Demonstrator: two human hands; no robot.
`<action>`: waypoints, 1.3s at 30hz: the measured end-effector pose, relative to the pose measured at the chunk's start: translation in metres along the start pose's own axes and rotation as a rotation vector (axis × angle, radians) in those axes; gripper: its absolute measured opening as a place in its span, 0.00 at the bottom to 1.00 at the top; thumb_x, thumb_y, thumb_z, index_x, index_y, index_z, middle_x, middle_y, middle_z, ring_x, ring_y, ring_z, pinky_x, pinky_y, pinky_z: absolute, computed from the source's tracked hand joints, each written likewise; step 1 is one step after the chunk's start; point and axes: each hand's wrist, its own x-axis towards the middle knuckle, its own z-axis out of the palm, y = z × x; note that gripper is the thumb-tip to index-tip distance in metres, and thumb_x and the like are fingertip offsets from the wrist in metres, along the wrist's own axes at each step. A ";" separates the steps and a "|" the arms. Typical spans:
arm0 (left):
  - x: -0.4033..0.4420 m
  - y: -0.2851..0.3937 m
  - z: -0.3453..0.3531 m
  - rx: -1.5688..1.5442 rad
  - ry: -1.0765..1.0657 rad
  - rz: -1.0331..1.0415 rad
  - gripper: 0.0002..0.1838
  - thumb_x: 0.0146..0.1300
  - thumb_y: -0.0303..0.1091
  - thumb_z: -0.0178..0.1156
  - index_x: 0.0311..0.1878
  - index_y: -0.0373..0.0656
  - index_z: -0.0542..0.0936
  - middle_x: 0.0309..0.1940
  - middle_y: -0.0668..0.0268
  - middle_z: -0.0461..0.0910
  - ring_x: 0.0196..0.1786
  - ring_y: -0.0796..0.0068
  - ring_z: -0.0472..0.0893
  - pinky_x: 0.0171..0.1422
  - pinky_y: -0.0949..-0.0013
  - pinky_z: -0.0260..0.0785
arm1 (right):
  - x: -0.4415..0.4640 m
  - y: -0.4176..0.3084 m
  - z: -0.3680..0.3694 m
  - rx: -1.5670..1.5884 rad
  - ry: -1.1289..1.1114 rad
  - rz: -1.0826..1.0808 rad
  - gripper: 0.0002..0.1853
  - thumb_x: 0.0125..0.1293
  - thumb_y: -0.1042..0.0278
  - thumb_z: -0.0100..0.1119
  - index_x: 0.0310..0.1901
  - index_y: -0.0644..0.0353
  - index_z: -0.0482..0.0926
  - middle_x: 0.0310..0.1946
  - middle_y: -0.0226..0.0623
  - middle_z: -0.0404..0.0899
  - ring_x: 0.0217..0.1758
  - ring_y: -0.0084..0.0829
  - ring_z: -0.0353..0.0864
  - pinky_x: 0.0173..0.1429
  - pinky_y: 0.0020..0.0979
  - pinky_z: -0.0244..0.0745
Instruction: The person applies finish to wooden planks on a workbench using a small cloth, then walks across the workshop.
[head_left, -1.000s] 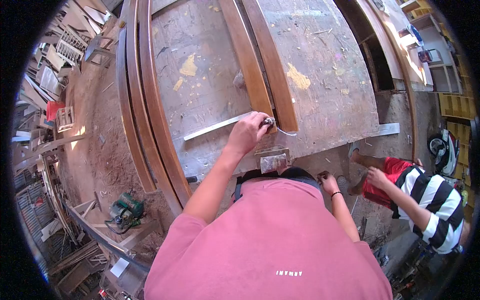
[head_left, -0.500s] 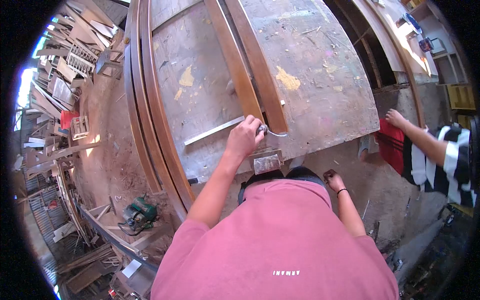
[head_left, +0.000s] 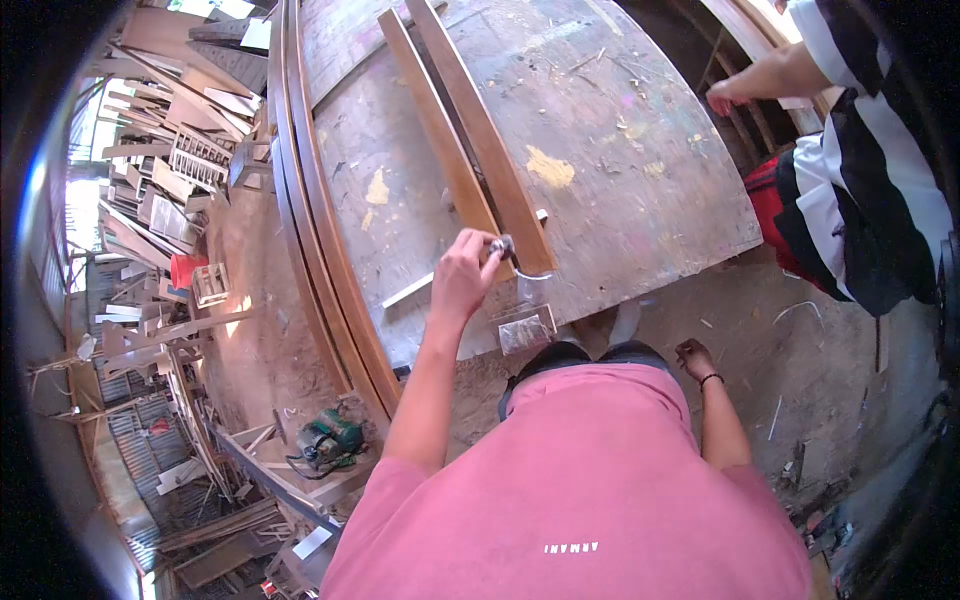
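Note:
My left hand (head_left: 461,280) is closed in a pinch on a dark, crumpled wad (head_left: 502,246), perhaps a rag. The wad is at the near end of two brown wooden slats (head_left: 487,150) lying side by side on a worn worktable (head_left: 610,200). Whether it touches the wood I cannot tell. A pale thin strip (head_left: 408,290) lies left of the slats. My right hand (head_left: 694,360) hangs low by my right side, fingers loosely curled and apart, with nothing visible in it. Between my body and the table edge sits a small box-like holder (head_left: 525,331) with a shiny top.
Long brown boards (head_left: 335,260) run along the table's left side. A green power tool (head_left: 332,440) stands at lower left. Scrap wood (head_left: 190,170) and a red bucket (head_left: 186,270) are farther left. At right, a person in a black-and-white top (head_left: 850,190) stands beside the table.
My view has shifted. My left hand, still pinching the wad, has moved slightly up from the slat ends. The person at right has come closer, arm stretched out. My right hand still hangs low.

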 end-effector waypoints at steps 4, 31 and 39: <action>0.035 0.009 0.025 0.089 0.036 0.089 0.08 0.58 0.34 0.59 0.38 0.41 0.77 0.38 0.59 0.77 0.39 0.56 0.79 0.43 0.60 0.72 | 0.007 0.021 -0.005 -0.107 0.068 -0.074 0.11 0.63 0.64 0.56 0.42 0.62 0.74 0.28 0.38 0.79 0.28 0.27 0.78 0.32 0.29 0.73; -0.034 0.034 0.052 -0.050 -0.102 -0.025 0.14 0.67 0.41 0.48 0.45 0.40 0.64 0.31 0.48 0.78 0.37 0.45 0.78 0.38 0.49 0.70 | 0.062 0.072 -0.077 -0.131 0.071 -0.201 0.12 0.63 0.62 0.54 0.43 0.61 0.73 0.24 0.37 0.77 0.20 0.25 0.74 0.23 0.27 0.68; -0.053 0.038 0.073 -0.115 -0.167 -0.252 0.14 0.68 0.40 0.44 0.48 0.41 0.61 0.28 0.41 0.77 0.35 0.41 0.77 0.36 0.43 0.68 | 0.033 0.008 -0.080 0.196 -0.027 -0.098 0.11 0.63 0.63 0.55 0.42 0.62 0.73 0.26 0.35 0.77 0.24 0.25 0.75 0.27 0.27 0.70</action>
